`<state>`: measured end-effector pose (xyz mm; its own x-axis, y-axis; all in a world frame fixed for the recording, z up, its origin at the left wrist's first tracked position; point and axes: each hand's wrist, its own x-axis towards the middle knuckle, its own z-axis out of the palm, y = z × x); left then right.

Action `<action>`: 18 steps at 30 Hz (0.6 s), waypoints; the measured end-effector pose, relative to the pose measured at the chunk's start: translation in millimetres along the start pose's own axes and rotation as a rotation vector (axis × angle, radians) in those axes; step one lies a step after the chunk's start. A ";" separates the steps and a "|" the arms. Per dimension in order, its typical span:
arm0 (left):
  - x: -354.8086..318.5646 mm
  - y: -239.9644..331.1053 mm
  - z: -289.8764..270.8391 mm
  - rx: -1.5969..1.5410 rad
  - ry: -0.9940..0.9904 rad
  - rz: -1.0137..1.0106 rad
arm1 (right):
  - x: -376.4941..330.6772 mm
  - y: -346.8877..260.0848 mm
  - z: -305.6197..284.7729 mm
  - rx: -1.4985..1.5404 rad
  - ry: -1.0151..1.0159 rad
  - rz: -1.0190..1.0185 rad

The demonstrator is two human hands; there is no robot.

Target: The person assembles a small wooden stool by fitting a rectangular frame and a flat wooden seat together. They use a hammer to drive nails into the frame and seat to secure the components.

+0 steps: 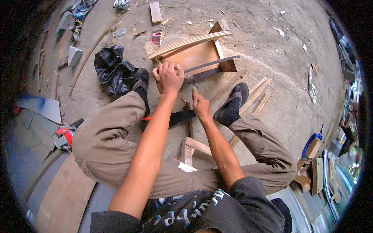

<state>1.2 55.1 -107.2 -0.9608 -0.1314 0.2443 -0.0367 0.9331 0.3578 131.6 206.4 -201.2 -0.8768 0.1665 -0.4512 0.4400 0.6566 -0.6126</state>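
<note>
A shallow wooden box or drawer-like frame (pixel 190 55) lies on the floor in front of me, with plywood-edged strips along its sides. My left hand (pixel 169 77) is closed over its near left corner, fingers bent round the wood. Whether those fingers also pinch something small, such as a nail, is hidden. My right hand (pixel 201 105) grips a hammer (pixel 195 91) by its pale handle. The dark hammer head is beside the left hand, close to the frame's near edge; I cannot tell whether it touches.
My sandalled feet flank the work. Black plastic bags (pixel 112 66) lie by the left foot. Long wooden strips (pixel 254 93) lie past the right foot, and short wood pieces (pixel 198 146) between my legs. A saw-like dark blade (pixel 180 117) lies nearer. Wood offcuts (pixel 155 12) and scraps litter the floor.
</note>
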 end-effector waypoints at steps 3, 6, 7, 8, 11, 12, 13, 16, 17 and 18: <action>1.5 1.2 1.0 -0.051 0.012 -0.012 | -2.1 8.5 -5.8 0.107 0.021 -0.148; 3.7 0.1 -0.1 -0.072 0.023 -0.006 | 4.1 5.3 -7.4 -0.013 0.015 -0.088; 2.5 -0.4 -0.7 -0.069 0.027 -0.004 | 5.1 1.5 -6.8 -0.091 0.011 -0.035; 0.6 -0.3 -1.3 -0.068 0.014 0.004 | 2.7 -1.2 -7.2 -0.033 0.050 -0.041; 3.5 -2.7 -0.9 -0.100 0.016 -0.037 | 5.9 -9.2 -12.8 0.117 0.127 -0.162; 6.1 -6.5 -1.6 -0.143 0.017 -0.064 | 0.6 -3.9 -8.5 0.161 0.143 -0.236; 9.6 -6.3 -2.2 -0.196 0.020 -0.091 | -2.4 -1.0 -10.9 0.197 0.166 -0.311; 3.9 -18.4 0.2 -0.578 0.057 -0.282 | -2.7 9.1 -4.1 0.013 -0.001 -0.161; 1.1 -23.0 3.2 -0.686 0.071 -0.361 | -0.6 12.5 0.3 -0.099 -0.034 -0.115; 1.8 -21.8 0.9 -0.678 0.065 -0.367 | -0.3 11.7 1.0 -0.051 -0.039 -0.186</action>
<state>0.1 34.8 -115.3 -0.9007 -0.4317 0.0488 -0.1528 0.4198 0.8947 137.2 213.3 -208.8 -0.9334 0.0110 -0.3587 0.2600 0.7098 -0.6547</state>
